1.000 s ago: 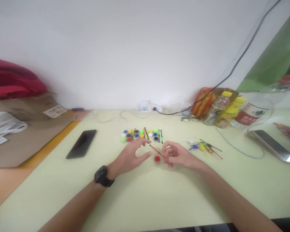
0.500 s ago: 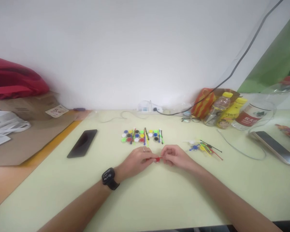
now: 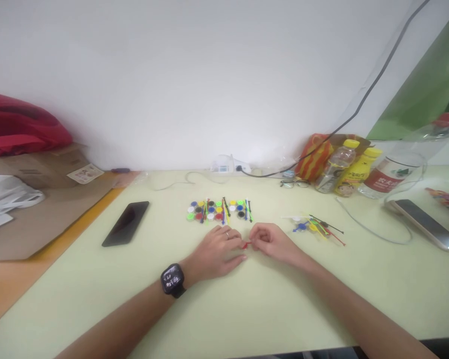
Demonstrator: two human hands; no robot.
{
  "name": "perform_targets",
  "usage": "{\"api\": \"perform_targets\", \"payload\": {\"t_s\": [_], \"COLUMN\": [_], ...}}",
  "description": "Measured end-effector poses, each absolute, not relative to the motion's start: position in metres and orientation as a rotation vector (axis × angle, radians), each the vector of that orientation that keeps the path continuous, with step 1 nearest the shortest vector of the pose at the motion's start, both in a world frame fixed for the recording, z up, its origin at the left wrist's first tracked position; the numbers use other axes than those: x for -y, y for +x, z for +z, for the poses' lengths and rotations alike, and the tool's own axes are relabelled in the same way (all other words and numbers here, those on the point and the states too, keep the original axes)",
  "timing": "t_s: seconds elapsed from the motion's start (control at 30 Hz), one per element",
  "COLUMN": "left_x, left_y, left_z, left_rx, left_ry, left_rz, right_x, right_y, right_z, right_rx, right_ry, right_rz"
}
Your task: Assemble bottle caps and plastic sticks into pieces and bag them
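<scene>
1. Pinching a small red piece point(image 3: 246, 245) just above the table point(image 3: 247, 309), the right hand point(image 3: 271, 242) has its fingers curled narrowly around one end.
2. Opposite it, the left hand point(image 3: 217, 252) lies low, its fingers stretched out to touch the piece; I cannot tell whether they grip it.
3. That hand wears a ring point(image 3: 227, 234), and a black watch point(image 3: 172, 280) sits on the wrist.
4. Just beyond the hands lies a tidy cluster of coloured caps and sticks point(image 3: 219, 210).
5. A smaller bunch of sticks point(image 3: 316, 227) lies near the right hand.
6. A black phone point(image 3: 126, 223) rests well off to the left.
7. Bottles point(image 3: 336, 167) and glasses point(image 3: 295, 184) stand by the wall.
</scene>
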State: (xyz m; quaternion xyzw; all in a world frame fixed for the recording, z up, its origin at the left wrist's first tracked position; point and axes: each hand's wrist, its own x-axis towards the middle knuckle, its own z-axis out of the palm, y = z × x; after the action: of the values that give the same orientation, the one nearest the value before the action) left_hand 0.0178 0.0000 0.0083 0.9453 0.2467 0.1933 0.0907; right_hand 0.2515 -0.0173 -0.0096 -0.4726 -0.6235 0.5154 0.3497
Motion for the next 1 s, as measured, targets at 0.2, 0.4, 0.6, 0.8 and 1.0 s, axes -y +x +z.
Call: {"api": "perform_targets", "payload": {"t_s": [0.2, 0.4, 0.6, 0.8, 1.0], "left_x": [0.005, 0.003, -0.002, 0.0, 0.004], "left_y": [0.014, 0.009, 0.007, 0.008, 0.009], "left_z": [0.012, 0.015, 0.012, 0.013, 0.018], "left_rx": [-0.725, -0.825, -0.928, -0.894, -0.782], "left_ry": [2.749, 2.596, 2.513, 2.49, 2.455], "left_rz": [0.564, 0.749, 0.852, 0.751, 0.685], "right_x": [0.02, 0.026, 0.033, 0.035, 0.032], "right_y": [0.254, 0.259, 0.255, 0.253, 0.255], "right_z": [-0.007, 0.003, 0.011, 0.013, 0.011], "right_rx": [1.779, 1.862, 1.807, 1.887, 1.953], "right_ry": [-1.293, -1.517, -1.796, -1.764, -1.663], "right_rz": [1.066, 0.778, 0.562, 0.532, 0.584]}}
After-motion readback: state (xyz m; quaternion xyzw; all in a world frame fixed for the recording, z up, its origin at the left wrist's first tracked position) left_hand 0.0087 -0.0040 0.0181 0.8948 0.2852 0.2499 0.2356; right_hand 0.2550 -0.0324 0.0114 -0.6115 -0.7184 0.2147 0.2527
